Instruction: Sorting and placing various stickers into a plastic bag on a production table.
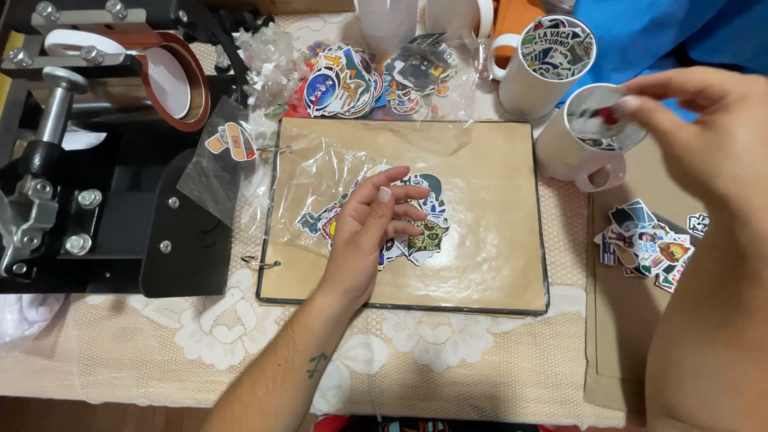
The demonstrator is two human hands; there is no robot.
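1. I am keeping my left hand point(372, 232) flat and light on the clear plastic sleeve point(352, 172), pinning the pile of stickers point(416, 228) to the brown board point(488, 216) in the middle of the counter point(448, 352); pressing gently avoids creasing.
2. Its grip is loosely open, fingertips resting on the plastic and closing on nothing.
3. I am reaching my right hand point(704, 128) over the white mug point(588, 140) at the right.
4. Its grip is narrow, thumb and finger pinching something small at the rim; I cannot tell what.

Colourful stickers point(416, 228) in a clear bag point(352, 172), perhaps unsealed, mid-board.
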